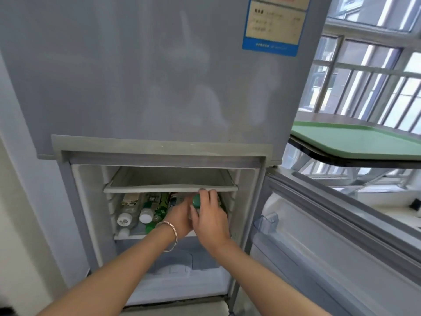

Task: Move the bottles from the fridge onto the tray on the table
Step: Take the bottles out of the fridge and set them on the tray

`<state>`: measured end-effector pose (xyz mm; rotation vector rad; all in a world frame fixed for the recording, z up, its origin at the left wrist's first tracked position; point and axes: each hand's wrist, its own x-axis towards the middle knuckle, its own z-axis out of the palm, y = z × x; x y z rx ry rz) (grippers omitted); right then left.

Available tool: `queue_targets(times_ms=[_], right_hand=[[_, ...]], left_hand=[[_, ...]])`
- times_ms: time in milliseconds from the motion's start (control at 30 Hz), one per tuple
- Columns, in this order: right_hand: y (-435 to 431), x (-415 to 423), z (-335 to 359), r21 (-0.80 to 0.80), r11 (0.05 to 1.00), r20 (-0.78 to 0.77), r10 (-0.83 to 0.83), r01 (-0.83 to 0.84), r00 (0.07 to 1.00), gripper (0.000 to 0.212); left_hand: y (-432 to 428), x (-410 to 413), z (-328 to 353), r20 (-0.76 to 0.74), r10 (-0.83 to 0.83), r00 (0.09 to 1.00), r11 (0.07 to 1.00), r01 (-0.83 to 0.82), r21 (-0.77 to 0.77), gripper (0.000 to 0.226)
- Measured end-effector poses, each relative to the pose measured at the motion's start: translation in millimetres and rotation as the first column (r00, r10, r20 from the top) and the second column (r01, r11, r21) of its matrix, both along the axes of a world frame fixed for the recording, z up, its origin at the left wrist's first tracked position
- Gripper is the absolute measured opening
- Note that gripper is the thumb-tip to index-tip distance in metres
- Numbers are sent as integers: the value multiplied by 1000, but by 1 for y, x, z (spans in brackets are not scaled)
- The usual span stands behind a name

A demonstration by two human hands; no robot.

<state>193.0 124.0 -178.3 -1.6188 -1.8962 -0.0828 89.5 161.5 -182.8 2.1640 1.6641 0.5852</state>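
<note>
A: Head view, starting at the left: what sits on that side of the fridge [159, 87]?

B: The lower compartment is open; under the upper shelf [170, 189] several bottles [134, 213] lie on their sides on the middle shelf, caps facing out; two white caps show at the far left, with green caps and labels just beside them.

A: And the hands?

B: The left hand [180, 218], with a silver bracelet [172, 236] on its wrist, reaches in over the shelf edge; its fingers are hidden behind the other hand, so I cannot tell whether they are curled or spread. The right hand [210, 216] is just beside it, touching or overlapping it; its fingers are wrapped over a green-capped bottle [196, 200], whose cap shows between thumb and forefinger, close under the upper shelf's front edge.

A: So that bottle is inside the fridge?

B: Yes; it is at the right end of the middle shelf, clasped by the right hand; most of its body is covered.

A: Further right?

B: The lower door [330, 236] stands swung open, with a clear door bin [266, 223] on its inner face; above it the green tray [364, 142] rests on the table [355, 161], well apart from the hands; barred windows [364, 76] are behind.
</note>
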Motion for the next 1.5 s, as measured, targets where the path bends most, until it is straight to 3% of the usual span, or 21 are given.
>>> queue_targets(times_ms=[100, 200, 267, 367, 467, 567, 667, 733, 833, 933, 1067, 1167, 1300, 1400, 1500], right_hand=[[-11, 5, 30, 24, 997, 128, 74, -77, 989, 39], [-20, 18, 63, 47, 987, 204, 144, -157, 968, 40], [-26, 28, 89, 70, 981, 264, 156, -180, 952, 42], [-38, 45, 129, 133, 967, 320, 165, -217, 933, 40], [-54, 68, 165, 216, 950, 238, 173, -226, 956, 36], [-67, 95, 198, 260, 926, -3, 284, -274, 959, 35], [-72, 128, 221, 329, 908, -205, 337, -260, 919, 47], [-75, 154, 231, 351, 912, -247, 309, -213, 918, 60], [-86, 190, 237, 419, 892, -127, 243, -170, 962, 67], [-81, 223, 240, 460, 877, -92, 202, -139, 975, 68], [-37, 253, 256, 338, 941, -268, 104, -7, 958, 65], [9, 259, 260, 135, 986, -343, -43, 94, 938, 68], [63, 258, 249, -56, 995, -233, -97, 87, 968, 64], [87, 259, 240, -124, 988, -292, -126, 93, 948, 59], [105, 258, 236, -126, 985, -240, -148, 120, 959, 60]], left_hand=[[-20, 5, 27, 31, -3, 1000, 1000, 4, -22, 32], [-42, 12, 61, 4, -123, 992, 990, 123, -74, 8], [-47, 10, 84, 26, -187, 982, 973, 189, -133, 17], [-52, 4, 119, 200, -175, 964, 949, 219, -228, 21], [-63, 12, 166, 240, -229, 943, 900, 299, -318, 44], [-74, 29, 219, 288, -310, 906, 861, 396, -318, 43], [-82, 51, 263, 372, -334, 866, 884, 425, -194, 50], [-87, 74, 291, 452, -323, 831, 914, 398, -79, 45], [-94, 118, 331, 567, -331, 754, 934, 346, 85, 40], [-97, 166, 357, 563, -363, 743, 932, 299, 207, 51], [-72, 215, 356, 616, -387, 686, 916, 210, 341, 77], [-43, 241, 329, 693, -257, 673, 966, 207, 156, 68], [5, 262, 285, 727, -92, 681, 991, 137, -3, 87], [13, 267, 274, 706, -59, 705, 993, 112, -29, 74], [27, 271, 265, 675, -65, 735, 996, 89, -1, 63]])
